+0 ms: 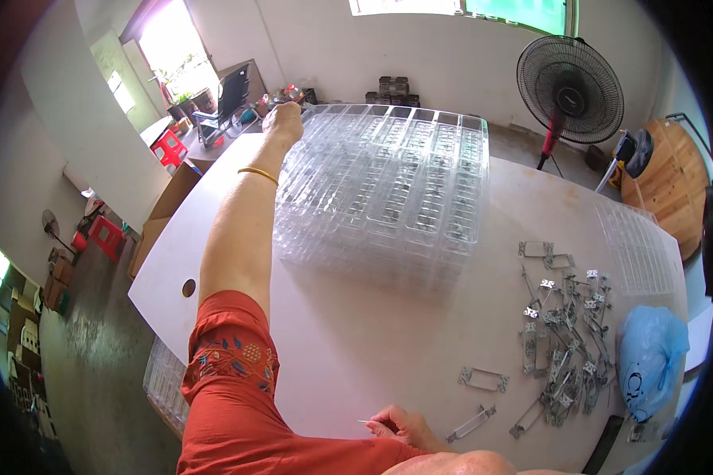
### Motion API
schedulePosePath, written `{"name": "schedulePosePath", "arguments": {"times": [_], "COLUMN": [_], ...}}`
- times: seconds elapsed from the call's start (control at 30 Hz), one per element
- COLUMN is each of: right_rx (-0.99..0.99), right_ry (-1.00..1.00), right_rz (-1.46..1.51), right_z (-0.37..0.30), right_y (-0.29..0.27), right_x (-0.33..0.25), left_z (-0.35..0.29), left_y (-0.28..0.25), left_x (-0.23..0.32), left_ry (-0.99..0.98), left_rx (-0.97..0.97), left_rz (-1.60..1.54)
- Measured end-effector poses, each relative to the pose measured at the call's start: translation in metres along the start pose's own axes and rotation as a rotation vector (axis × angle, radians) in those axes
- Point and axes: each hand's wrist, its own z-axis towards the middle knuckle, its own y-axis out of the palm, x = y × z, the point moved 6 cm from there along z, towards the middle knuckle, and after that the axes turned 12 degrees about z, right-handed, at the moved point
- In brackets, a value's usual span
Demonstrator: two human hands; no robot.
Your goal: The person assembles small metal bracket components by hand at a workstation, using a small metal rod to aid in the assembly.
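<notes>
My left arm, in a red embroidered sleeve, stretches across the white table. My left hand [284, 123] is closed at the far left corner of a tall stack of clear plastic trays [380, 186], gripping the top tray's edge; its fingertips are partly hidden. The trays have long compartments, several filled with small metal parts. Near the table's front edge, my right hand [404, 427] pinches a thin, pale, stick-like piece [364, 421]. Just right of it lies a slim metal bracket frame [472, 423], with another bracket [484, 379] beyond.
A loose pile of metal brackets [566, 340] covers the table's right side. Beside it sits a blue plastic bag [650, 360], with an empty clear tray [632, 247] behind. A black fan [569, 91] stands past the table. Red stools [107, 237] are on the left floor.
</notes>
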Motion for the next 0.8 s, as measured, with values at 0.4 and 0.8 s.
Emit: {"name": "schedulePosePath", "arguments": {"times": [0.4, 0.8], "right_rx": [0.038, -0.011], "right_ry": [0.013, -0.241], "right_rz": [-0.016, -0.203], "right_z": [0.001, -0.007], "right_y": [0.0, 0.012], "right_x": [-0.007, -0.034], "left_z": [-0.01, -0.189], "left_y": [-0.012, -0.144], "left_x": [-0.009, 0.041], "left_ry": [-0.01, 0.444], "left_rx": [0.023, 0.453], "left_rz": [-0.075, -0.476]}}
